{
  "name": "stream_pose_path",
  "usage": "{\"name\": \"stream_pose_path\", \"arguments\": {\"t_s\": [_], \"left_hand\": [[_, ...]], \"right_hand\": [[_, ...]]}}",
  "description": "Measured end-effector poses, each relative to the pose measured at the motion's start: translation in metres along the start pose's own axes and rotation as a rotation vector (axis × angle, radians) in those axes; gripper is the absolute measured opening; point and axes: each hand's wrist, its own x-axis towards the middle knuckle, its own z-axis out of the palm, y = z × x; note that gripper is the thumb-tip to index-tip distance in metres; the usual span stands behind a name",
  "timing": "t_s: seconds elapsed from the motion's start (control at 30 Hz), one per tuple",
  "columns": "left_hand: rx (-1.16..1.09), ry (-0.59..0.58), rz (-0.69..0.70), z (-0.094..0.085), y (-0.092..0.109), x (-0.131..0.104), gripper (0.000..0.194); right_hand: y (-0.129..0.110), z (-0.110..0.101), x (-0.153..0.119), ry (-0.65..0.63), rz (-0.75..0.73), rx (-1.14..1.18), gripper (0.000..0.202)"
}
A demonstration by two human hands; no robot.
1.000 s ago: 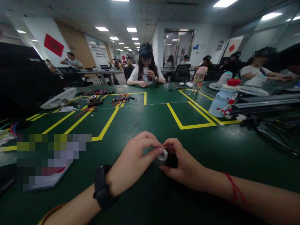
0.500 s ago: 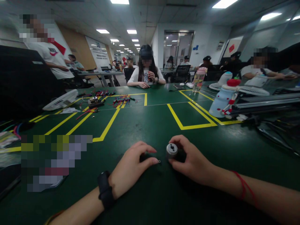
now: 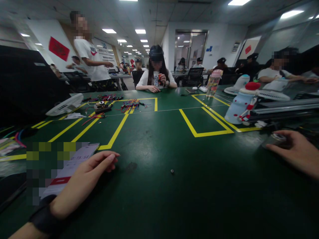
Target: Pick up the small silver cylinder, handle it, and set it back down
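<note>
My right hand [image 3: 296, 149] is at the far right, with thumb and fingers closed round a short silver metal cylinder [image 3: 277, 137] near the tabletop; its top end shows a round hole. My left hand [image 3: 103, 166], with a black band on the wrist, is on the left beside a phone [image 3: 74, 162] with a lit screen. Its thumb lies against the curled fingers and nothing shows in them. A tiny dark metal sleeve [image 3: 172, 172] with a hole stands alone on the green table [image 3: 154, 142] between my hands.
Coloured wires [image 3: 132, 105] and small parts lie at the left back. A white fan [image 3: 65, 104] stands on the left. A blue bottle [image 3: 238, 104] and metal rails [image 3: 281, 112] are at the right. A co-worker [image 3: 156, 74] sits opposite; another person [image 3: 91, 63] stands behind left.
My right hand has carried the silver cylinder far to the right. My left hand has let go of the small sleeve and moved left towards the phone. The standing person has moved right.
</note>
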Motion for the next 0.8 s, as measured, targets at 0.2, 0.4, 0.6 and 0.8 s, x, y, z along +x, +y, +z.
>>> {"name": "stream_pose_path", "arguments": {"t_s": [0.2, 0.4, 0.6, 0.8], "left_hand": [[0.047, 0.017, -0.014, 0.005, 0.014, -0.007, 0.029], [0.159, 0.016, 0.031, 0.005, 0.011, -0.007, 0.03], [0.223, -0.033, 0.051, 0.003, 0.003, -0.004, 0.035], [0.225, -0.044, 0.049, 0.006, 0.004, -0.002, 0.035]], "right_hand": [[-0.091, 0.011, -0.047, 0.203, -0.548, -0.096, 0.068], [-0.238, 0.046, -0.123, -0.518, -0.923, 0.388, 0.041], [-0.235, 0.036, -0.105, -0.474, -0.826, 0.456, 0.021], [-0.116, -0.022, -0.035, 0.026, -0.277, 0.104, 0.03]]}}
